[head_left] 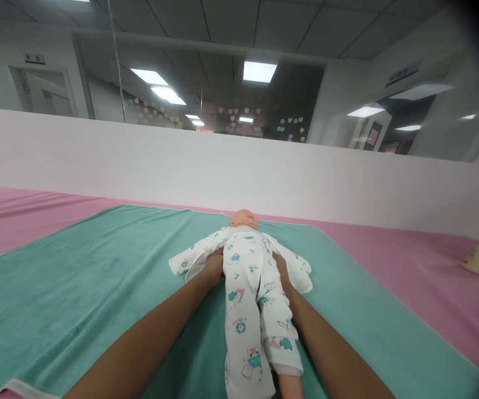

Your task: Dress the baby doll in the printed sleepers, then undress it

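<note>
Green cloth (pixel 118 277) over a pink sheet (pixel 406 260) bears the clothed doll (pixel 245 266), lying between the left hand (pixel 214 267) and right hand (pixel 280 263), whose hidden fingers leave their grip untold, though even, gentle pressure on both sides would serve best.
</note>
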`<state>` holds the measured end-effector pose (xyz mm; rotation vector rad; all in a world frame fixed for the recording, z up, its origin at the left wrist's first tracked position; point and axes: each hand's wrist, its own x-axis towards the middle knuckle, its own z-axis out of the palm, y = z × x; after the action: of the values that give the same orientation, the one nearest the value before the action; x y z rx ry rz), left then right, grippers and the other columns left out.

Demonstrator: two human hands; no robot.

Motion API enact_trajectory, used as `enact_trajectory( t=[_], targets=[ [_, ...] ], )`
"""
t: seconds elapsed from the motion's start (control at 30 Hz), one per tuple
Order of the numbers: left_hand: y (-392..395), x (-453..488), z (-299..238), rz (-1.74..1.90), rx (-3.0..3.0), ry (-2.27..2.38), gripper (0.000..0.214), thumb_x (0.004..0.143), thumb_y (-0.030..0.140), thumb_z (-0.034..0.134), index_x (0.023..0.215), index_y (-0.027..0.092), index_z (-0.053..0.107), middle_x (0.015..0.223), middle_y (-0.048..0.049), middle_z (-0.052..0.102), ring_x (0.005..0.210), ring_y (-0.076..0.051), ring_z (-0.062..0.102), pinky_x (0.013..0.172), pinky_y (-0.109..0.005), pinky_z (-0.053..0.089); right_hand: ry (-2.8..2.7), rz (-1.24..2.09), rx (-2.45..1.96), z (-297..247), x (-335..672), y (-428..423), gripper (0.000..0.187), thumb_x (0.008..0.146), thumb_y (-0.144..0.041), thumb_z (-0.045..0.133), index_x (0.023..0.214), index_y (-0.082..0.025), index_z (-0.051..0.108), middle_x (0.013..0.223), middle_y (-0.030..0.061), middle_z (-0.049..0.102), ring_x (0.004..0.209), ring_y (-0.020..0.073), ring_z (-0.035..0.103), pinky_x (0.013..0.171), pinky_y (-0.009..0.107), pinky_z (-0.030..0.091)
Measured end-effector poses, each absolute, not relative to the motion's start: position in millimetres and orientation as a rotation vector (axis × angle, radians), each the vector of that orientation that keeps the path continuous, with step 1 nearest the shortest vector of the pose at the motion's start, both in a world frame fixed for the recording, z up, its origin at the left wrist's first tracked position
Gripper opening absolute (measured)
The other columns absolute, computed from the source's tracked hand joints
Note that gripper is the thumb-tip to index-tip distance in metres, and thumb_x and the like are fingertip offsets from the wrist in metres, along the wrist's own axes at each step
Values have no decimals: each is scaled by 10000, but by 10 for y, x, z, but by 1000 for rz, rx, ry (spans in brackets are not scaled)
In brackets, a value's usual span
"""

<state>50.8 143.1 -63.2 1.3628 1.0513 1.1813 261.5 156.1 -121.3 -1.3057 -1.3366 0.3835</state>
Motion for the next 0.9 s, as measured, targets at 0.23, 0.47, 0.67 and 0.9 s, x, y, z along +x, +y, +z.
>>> enact_trajectory(
  t=[0.23,0.47,0.67,0.9],
  targets=[
    [1607,468,-798,1233,1762,1203,155,695,101,481,694,123,634,814,-75,673,802,-222,571,746,-315,432,-1512,202,-1429,-1129,2690,1510,165,733,-260,385,595,-209,461,644,48,577,635,184,451,630,344,352],
    [1709,413,-850,1160,1989,1404,146,715,101,493,674,130,630,821,-119,669,776,-233,583,762,-335,404,-1598,187,-1556,-1009,2643,1402,119,703,-219,386,614,-205,464,672,38,578,662,182,472,650,312,335],
    [1795,362,-868,1105,2051,1409,175,739,148,510,827,144,660,927,-101,674,850,-222,591,751,-282,414,-1441,254,-1568,-1013,2639,1440,177,695,-254,390,628,-205,546,657,13,595,687,183,515,649,283,360],
    [1753,317,-810,1251,1960,1540,234,838,313,437,965,188,590,830,-41,660,777,-186,587,678,-261,401,-1193,285,-1434,-912,2613,1427,307,747,-379,422,879,-190,624,838,40,660,783,190,573,726,301,424]
  ],
)
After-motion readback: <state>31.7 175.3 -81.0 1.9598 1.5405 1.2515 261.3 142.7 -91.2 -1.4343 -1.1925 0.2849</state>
